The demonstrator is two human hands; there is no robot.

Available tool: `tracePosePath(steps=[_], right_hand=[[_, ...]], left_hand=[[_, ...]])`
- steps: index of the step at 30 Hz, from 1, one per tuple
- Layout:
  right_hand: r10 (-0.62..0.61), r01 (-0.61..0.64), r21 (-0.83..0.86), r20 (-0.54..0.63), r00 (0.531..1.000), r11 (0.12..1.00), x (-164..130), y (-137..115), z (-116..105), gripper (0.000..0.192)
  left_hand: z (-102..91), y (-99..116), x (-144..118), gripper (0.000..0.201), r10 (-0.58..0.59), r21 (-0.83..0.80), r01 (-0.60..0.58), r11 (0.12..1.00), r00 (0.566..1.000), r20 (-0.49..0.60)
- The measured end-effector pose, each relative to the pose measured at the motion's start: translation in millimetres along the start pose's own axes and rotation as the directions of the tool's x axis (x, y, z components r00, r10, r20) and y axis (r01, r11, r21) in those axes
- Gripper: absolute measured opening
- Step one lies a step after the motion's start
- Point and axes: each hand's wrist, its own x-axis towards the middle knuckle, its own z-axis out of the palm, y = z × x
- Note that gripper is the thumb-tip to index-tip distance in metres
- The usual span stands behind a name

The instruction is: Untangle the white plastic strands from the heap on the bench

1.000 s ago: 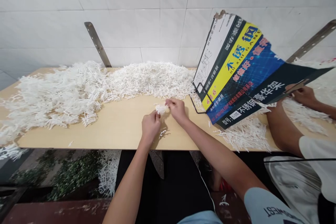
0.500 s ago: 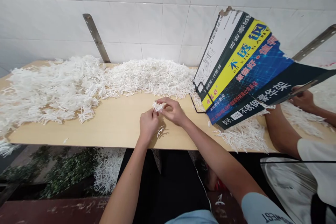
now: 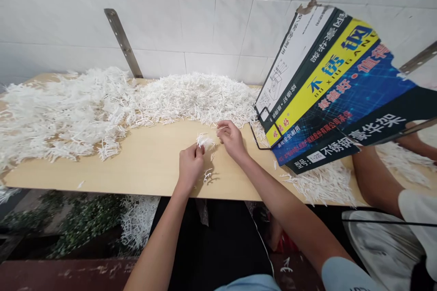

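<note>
Over the middle of the wooden board (image 3: 153,168), my left hand (image 3: 191,163) pinches a small bunch of white branching plastic pieces (image 3: 204,140) between thumb and fingers. My right hand (image 3: 232,140) is a short way to the right, apart from the bunch. Its fingertips are curled together near the edge of the pile; whether a thin piece sits between them I cannot make out. A few loose white pieces (image 3: 207,175) lie on the board below the hands. Behind them stretches a long heap of the same white pieces (image 3: 198,97).
A wider white heap (image 3: 68,113) covers the board's left part. On the right, a printed cardboard panel (image 3: 327,86) leans in a black wire stand (image 3: 253,136). Beyond it a co-worker's arm (image 3: 375,179) reaches over more white pieces. Metal brackets (image 3: 123,43) rise against the tiled wall.
My right hand has moved away from the bunch, to the right and slightly up. My left hand keeps its pinch on the bunch. The view has shifted slightly.
</note>
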Motion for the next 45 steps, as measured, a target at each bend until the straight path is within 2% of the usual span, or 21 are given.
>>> tracePosePath(steps=[1, 3, 5, 7, 9, 12, 14, 16, 18, 19, 21, 22, 24, 26, 28, 30, 32, 33, 36, 41, 45], right_hand=[[-0.085, 0.091, -0.066, 0.077, 0.993, 0.994, -3.6, -4.6, -0.3, 0.029], [-0.23, 0.266, -0.128, 0.239, 0.943, 0.955, -12.1, -15.1, -1.3, 0.039], [-0.315, 0.384, -0.133, 0.367, 0.875, 0.914, -20.2, -23.9, -1.2, 0.031], [-0.352, 0.44, -0.144, 0.407, 0.843, 0.886, -25.7, -27.6, 1.6, 0.02], [-0.338, 0.428, -0.178, 0.385, 0.859, 0.886, -27.2, -24.7, 6.5, 0.017], [-0.223, 0.282, -0.215, 0.262, 0.939, 0.935, -20.6, -10.2, 10.5, 0.025], [-0.108, 0.113, -0.163, 0.04, 0.993, 0.98, -11.2, 2.1, 8.1, 0.033], [0.024, -0.03, -0.026, -0.212, 0.977, 0.999, -1.7, 11.7, 2.9, 0.04], [0.093, -0.081, 0.051, -0.298, 0.95, 0.995, 3.1, 14.3, -1.7, 0.041], [0.071, -0.066, 0.028, -0.271, 0.96, 0.997, 2.8, 12.4, -2.8, 0.037], [-0.053, 0.044, -0.082, -0.116, 0.992, 0.996, -2.7, 2.9, -2.4, 0.028], [-0.121, 0.118, -0.127, -0.016, 0.993, 0.985, -6.9, -3.4, -1.0, 0.026], [-0.206, 0.235, -0.158, 0.178, 0.962, 0.959, -15.5, -15.0, 2.8, 0.028], [-0.188, 0.254, -0.157, 0.345, 0.92, 0.954, -21.0, -20.4, 6.6, 0.025], [-0.094, 0.173, -0.162, 0.406, 0.909, 0.971, -22.2, -17.5, 9.8, 0.027], [-0.009, 0.059, -0.158, 0.299, 0.954, 0.986, -20.2, -9.2, 12.0, 0.039], [0.019, -0.005, -0.149, 0.091, 0.996, 0.989, -17.8, -0.5, 13.1, 0.044], [0.013, -0.012, -0.153, 0.001, 1.0, 0.988, -17.1, 2.6, 13.4, 0.045], [0.0, -0.021, -0.173, -0.124, 0.992, 0.985, -19.4, 6.7, 14.9, 0.046], [0.027, -0.053, -0.109, -0.231, 0.973, 0.993, -22.9, 10.2, 17.9, 0.05], [0.07, -0.081, -0.02, -0.343, 0.937, 0.996, -5.0, 16.2, 0.6, 0.057]], left_hand=[[0.2, 0.3, 0.4, 0.031, 0.002, 0.006, -0.002, 1.0, 1.0, 0.005], [1.4, 1.1, 1.4, 0.033, 0.013, 0.015, -0.014, 1.0, 1.0, 0.019], [2.9, 1.7, 2.2, 0.035, 0.014, 0.015, -0.014, 1.0, 1.0, 0.02], [4.0, 2.0, 2.6, 0.036, 0.009, 0.015, -0.009, 1.0, 1.0, 0.016], [4.3, 1.9, 2.6, 0.038, 0.011, 0.033, -0.012, 0.999, 1.0, 0.029], [3.2, 1.6, 1.5, 0.038, 0.027, 0.06, -0.032, 0.998, 0.996, 0.08], [1.7, 1.3, 0.2, 0.038, 0.024, 0.069, -0.032, 0.997, 0.994, 0.106], [0.4, 0.6, -1.0, 0.037, 0.016, 0.061, -0.023, 0.998, 0.993, 0.113], [-0.3, -0.2, -1.5, 0.036, 0.012, 0.034, -0.016, 0.999, 0.995, 0.102], [-0.3, -0.4, -1.3, 0.036, 0.011, 0.017, -0.013, 1.0, 0.995, 0.095], [0.1, -0.5, -0.2, 0.036, 0.006, 0.002, -0.007, 1.0, 0.996, 0.087], [0.6, -0.3, 0.4, 0.036, 0.005, 0.002, -0.006, 1.0, 0.996, 0.088], [1.4, 0.2, 1.3, 0.036, 0.012, 0.005, -0.013, 1.0, 0.995, 0.098], [2.1, 0.2, 1.4, 0.036, 0.024, 0.022, -0.026, 0.999, 0.993, 0.113], [2.8, -0.5, 1.0, 0.035, 0.032, 0.065, -0.041, 0.997, 0.99, 0.136], [4.1, -1.1, 0.4, 0.034, 0.036, 0.124, -0.057, 0.991, 0.986, 0.166], [6.1, -0.3, 0.0, 0.033, 0.046, 0.195, -0.083, 0.977, 0.982, 0.185], [7.4, 0.9, 0.0, 0.033, 0.052, 0.226, -0.096, 0.969, 0.98, 0.191], [11.6, 6.8, 1.2, 0.034, 0.053, 0.266, -0.108, 0.958, 0.978, 0.203], [15.4, 12.3, 4.4, 0.037, 0.048, 0.192, -0.1, 0.976, 0.964, 0.261], [9.7, 6.7, 2.3, 0.04, 0.065, 0.039, -0.078, 0.996, 0.961, 0.268]])
